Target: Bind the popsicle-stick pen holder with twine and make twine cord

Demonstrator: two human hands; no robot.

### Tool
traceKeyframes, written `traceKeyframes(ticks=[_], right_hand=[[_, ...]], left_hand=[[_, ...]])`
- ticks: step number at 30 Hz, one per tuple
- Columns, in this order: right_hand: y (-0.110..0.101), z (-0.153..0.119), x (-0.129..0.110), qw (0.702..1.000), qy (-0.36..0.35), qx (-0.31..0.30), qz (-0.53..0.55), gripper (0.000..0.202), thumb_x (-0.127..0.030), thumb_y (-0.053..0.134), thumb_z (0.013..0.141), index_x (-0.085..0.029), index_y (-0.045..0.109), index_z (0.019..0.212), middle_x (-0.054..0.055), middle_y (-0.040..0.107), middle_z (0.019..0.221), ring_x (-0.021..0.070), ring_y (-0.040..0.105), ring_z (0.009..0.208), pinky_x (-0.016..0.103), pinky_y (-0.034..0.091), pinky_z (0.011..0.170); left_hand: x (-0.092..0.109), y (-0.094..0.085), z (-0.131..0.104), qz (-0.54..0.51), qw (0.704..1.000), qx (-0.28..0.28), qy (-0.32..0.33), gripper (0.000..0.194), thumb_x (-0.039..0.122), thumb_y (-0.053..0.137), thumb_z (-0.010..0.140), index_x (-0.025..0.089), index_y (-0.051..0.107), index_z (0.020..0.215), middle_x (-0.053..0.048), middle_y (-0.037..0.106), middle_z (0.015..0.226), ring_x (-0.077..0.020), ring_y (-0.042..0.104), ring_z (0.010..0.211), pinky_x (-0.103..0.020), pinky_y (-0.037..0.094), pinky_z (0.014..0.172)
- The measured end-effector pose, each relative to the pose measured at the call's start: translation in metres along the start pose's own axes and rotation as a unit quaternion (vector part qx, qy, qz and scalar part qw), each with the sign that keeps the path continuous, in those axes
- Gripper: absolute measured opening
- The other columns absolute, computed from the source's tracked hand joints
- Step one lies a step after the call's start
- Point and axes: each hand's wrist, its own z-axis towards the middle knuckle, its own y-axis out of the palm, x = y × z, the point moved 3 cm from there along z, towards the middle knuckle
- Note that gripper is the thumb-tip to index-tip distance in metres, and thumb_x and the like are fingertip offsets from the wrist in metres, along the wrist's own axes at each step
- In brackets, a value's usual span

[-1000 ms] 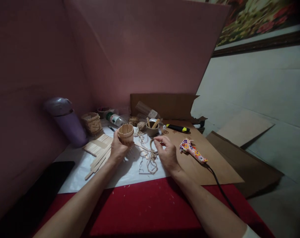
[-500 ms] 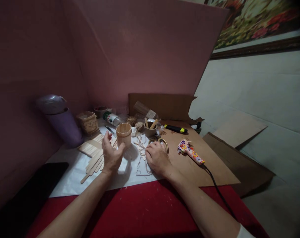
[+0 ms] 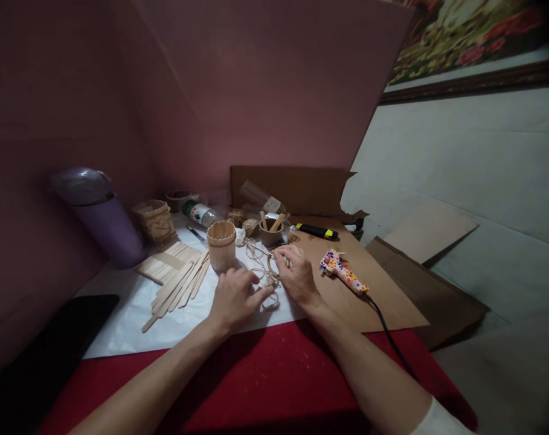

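In front of me a cup-shaped holder faced with craft sticks (image 3: 222, 254) stands upright, a braided band round its upper part. My left hand (image 3: 237, 299) is just in front of it, empty, with thumb and fingers apart beside a loose tangle of thin twine (image 3: 270, 281). My right hand (image 3: 296, 276) is closed in a pinch on a strand of the twine, slightly above the sheet. Scissors lie by its fingertips, mostly covered by the hand. Flat craft sticks (image 3: 177, 287) are fanned out to the left.
A flowered glue gun (image 3: 344, 273) lies on cardboard (image 3: 387, 308) at right, its cord running towards me. Behind are a black-yellow cutter (image 3: 317, 231), a small pot (image 3: 271, 237) with sticks, a plastic bottle (image 3: 202, 212), a decorated holder (image 3: 155, 222) and a purple tumbler (image 3: 109, 226).
My left hand has moved right and nearer, from beside the stick-faced holder to the twine. My right hand has risen off the sheet, lifting some twine. The view has shifted slightly.
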Motion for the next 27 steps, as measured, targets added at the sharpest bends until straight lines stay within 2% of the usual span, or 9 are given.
traceKeyframes(ticks=[3,6,11,14,18,21,23,25,27], right_hand=[[-0.004,0.001,-0.003,1.0,0.005,0.023,0.017,0.021,-0.025,0.047,0.088,-0.02,0.067,0.082,0.008,0.065,0.088,0.021,0.056,0.089,0.035,0.044,0.082],[-0.007,0.002,-0.005,0.998,0.014,0.046,0.046,0.022,-0.026,0.047,0.087,-0.02,0.066,0.077,0.007,0.065,0.083,0.02,0.057,0.084,0.033,0.045,0.078],[-0.006,0.001,-0.008,0.989,0.05,0.01,0.138,0.025,-0.033,0.048,0.087,-0.019,0.066,0.075,0.004,0.065,0.074,0.0165,0.059,0.071,0.027,0.046,0.063],[-0.006,0.0,-0.012,0.987,0.047,-0.014,0.15,0.02,-0.024,0.048,0.084,-0.019,0.067,0.084,0.005,0.067,0.082,0.017,0.061,0.076,0.027,0.047,0.064],[-0.003,-0.004,-0.027,0.98,-0.079,-0.111,0.147,0.035,-0.008,0.05,0.074,-0.021,0.063,0.104,0.004,0.063,0.11,0.0187,0.055,0.102,0.033,0.046,0.083],[-0.002,-0.007,-0.033,0.973,-0.139,-0.156,0.096,0.016,-0.012,0.055,0.075,-0.021,0.064,0.084,0.004,0.063,0.107,0.0202,0.051,0.106,0.037,0.04,0.092],[-0.005,-0.004,-0.027,0.988,-0.102,-0.104,0.051,0.012,-0.017,0.052,0.08,-0.02,0.06,0.072,0.005,0.064,0.091,0.0199,0.053,0.094,0.035,0.042,0.086],[-0.012,0.003,-0.015,0.999,-0.027,-0.01,0.027,0.016,-0.021,0.046,0.084,-0.019,0.057,0.072,0.005,0.061,0.08,0.0189,0.054,0.082,0.033,0.043,0.077],[-0.019,0.01,-0.001,0.994,0.055,0.06,0.073,0.018,-0.026,0.043,0.086,-0.019,0.055,0.074,0.003,0.058,0.072,0.0163,0.053,0.07,0.029,0.043,0.065]], left_hand=[[0.001,0.002,0.0,0.004,1.0,-0.014,-0.025,0.017,0.026,0.06,0.073,0.019,0.06,0.058,-0.004,0.059,0.066,-0.0189,0.05,0.066,-0.031,0.035,0.062],[-0.004,-0.006,-0.002,-0.102,0.992,0.015,-0.072,0.022,0.026,0.056,0.075,0.019,0.055,0.055,-0.001,0.055,0.059,-0.0156,0.048,0.059,-0.029,0.035,0.058],[-0.011,-0.021,-0.004,-0.358,0.924,0.023,-0.134,0.014,0.031,0.058,0.078,0.018,0.059,0.074,0.0,0.061,0.064,-0.015,0.056,0.062,-0.026,0.041,0.058],[-0.008,-0.023,-0.004,-0.444,0.885,0.024,-0.134,0.013,0.029,0.06,0.077,0.018,0.058,0.083,-0.001,0.063,0.067,-0.0157,0.06,0.067,-0.027,0.045,0.064],[-0.002,-0.023,-0.006,-0.425,0.898,0.01,-0.111,0.013,0.029,0.061,0.078,0.017,0.061,0.085,-0.002,0.064,0.069,-0.0163,0.061,0.067,-0.028,0.045,0.065],[-0.001,-0.027,-0.007,-0.359,0.929,0.039,-0.084,0.01,0.028,0.059,0.079,0.018,0.063,0.081,-0.001,0.063,0.067,-0.0154,0.059,0.063,-0.027,0.044,0.062],[-0.005,-0.031,-0.007,-0.317,0.942,0.071,-0.08,0.008,0.025,0.058,0.079,0.019,0.063,0.079,0.0,0.062,0.063,-0.0146,0.057,0.061,-0.027,0.043,0.061],[-0.012,-0.033,-0.007,-0.288,0.948,0.092,-0.095,0.006,0.022,0.056,0.078,0.02,0.062,0.078,0.001,0.06,0.061,-0.0143,0.055,0.059,-0.026,0.042,0.06],[-0.02,-0.03,-0.008,-0.265,0.952,0.087,-0.123,0.006,0.02,0.055,0.077,0.02,0.061,0.078,0.002,0.059,0.06,-0.0146,0.055,0.059,-0.026,0.042,0.059]])
